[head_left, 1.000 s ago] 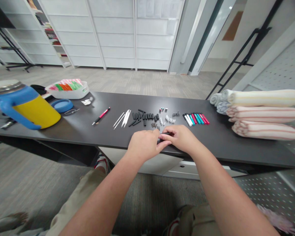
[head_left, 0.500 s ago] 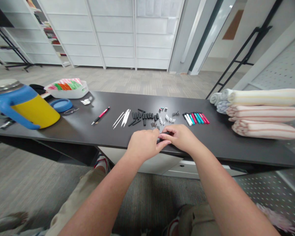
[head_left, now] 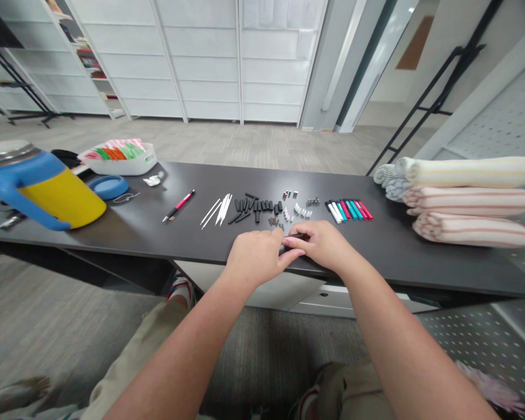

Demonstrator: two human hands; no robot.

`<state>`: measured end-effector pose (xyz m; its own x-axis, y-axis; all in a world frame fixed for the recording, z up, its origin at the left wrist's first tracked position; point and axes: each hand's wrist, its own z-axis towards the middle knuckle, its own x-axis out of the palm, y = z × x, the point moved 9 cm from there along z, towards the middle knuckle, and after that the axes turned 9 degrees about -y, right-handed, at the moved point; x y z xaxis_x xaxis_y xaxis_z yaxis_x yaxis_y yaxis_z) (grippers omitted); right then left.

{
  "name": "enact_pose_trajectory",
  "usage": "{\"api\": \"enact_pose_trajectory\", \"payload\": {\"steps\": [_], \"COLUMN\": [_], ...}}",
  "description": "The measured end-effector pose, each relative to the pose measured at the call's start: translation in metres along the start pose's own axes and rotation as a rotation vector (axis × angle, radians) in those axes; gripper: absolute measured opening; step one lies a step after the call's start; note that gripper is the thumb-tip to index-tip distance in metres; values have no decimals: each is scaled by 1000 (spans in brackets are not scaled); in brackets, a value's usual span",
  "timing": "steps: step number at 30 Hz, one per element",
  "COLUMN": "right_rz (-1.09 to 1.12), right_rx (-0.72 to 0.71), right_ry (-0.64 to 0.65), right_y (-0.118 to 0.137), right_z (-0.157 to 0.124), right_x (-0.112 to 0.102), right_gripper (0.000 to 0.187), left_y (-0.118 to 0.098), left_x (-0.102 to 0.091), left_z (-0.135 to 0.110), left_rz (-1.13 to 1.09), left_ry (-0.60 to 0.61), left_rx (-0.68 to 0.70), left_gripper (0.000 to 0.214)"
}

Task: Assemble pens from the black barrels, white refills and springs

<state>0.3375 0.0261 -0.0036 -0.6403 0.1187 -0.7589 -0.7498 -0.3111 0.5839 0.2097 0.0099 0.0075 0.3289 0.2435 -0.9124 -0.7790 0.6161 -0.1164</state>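
My left hand (head_left: 257,254) and my right hand (head_left: 322,244) meet near the front edge of the dark table. A slim black pen part (head_left: 301,236) is pinched between them, mostly covered by the fingers. Just beyond the hands are black pen tubes and grips (head_left: 263,206), small white pieces (head_left: 303,212) and tiny springs (head_left: 275,222). White refills (head_left: 224,209) lie to the left. Small metal pieces (head_left: 314,202) and white, teal and pink pen barrels (head_left: 349,210) are to the right. One assembled pink and black pen (head_left: 179,205) rests farther left.
Rolled towels (head_left: 472,201) are stacked at the table's right end. At the left stand a blue and yellow jug (head_left: 61,195), its blue lid (head_left: 109,186) and a white basket (head_left: 122,166) of colourful packets. A crumpled tissue (head_left: 153,181) lies near the basket.
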Motion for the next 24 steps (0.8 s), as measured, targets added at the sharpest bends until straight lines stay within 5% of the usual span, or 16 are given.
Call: {"api": "enact_pose_trajectory", "payload": {"steps": [24], "right_rz": [-9], "right_rx": [-14], "right_ry": [0], "right_y": [1], "right_z": [0], "right_x": [0], "right_gripper": [29], "left_y": [0], "left_x": [0], "left_z": [0], "left_rz": [-4], "left_ry": [7], "left_rx": [-3], "left_gripper": [59]}}
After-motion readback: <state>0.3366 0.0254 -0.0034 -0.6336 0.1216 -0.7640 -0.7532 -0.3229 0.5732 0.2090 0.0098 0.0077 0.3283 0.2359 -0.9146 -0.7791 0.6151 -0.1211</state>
